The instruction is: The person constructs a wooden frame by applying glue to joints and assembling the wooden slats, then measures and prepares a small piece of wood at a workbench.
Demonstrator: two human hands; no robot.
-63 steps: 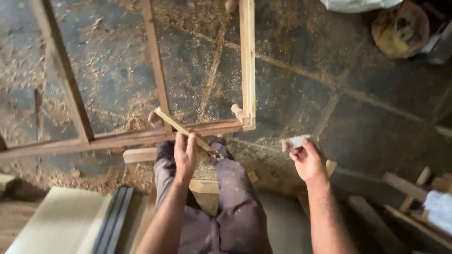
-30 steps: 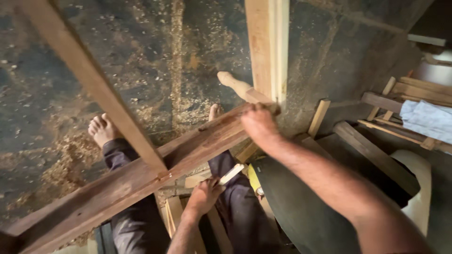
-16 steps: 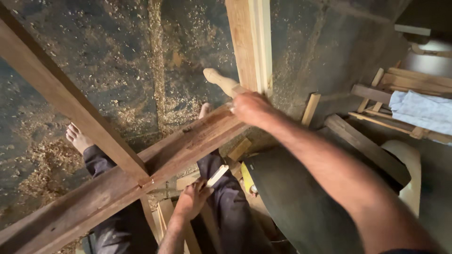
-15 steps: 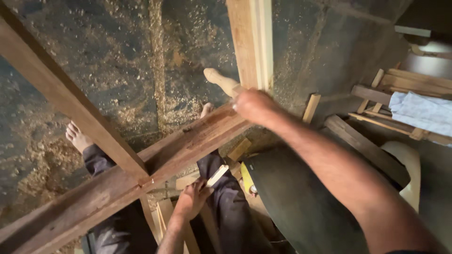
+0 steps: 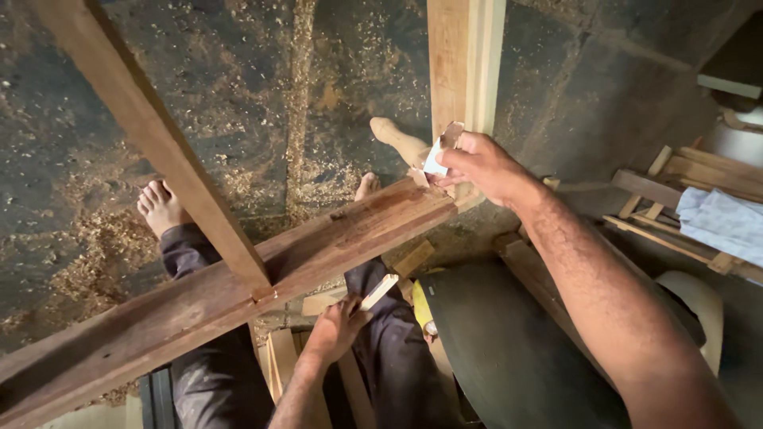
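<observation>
Chisel [image 5: 435, 161] sits pinched in right hand [image 5: 477, 163] at the frame [image 5: 350, 234] corner — small, stiff, sharp, best held by its handle. Left hand [image 5: 334, 330] fingers clamp a stick [image 5: 380, 291] by the lap — light, rigid.

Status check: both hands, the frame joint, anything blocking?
Right hand pinches a small pale piece at the frame corner. Left hand grips a wooden handle below the rail. Nothing blocking the joint.
</observation>
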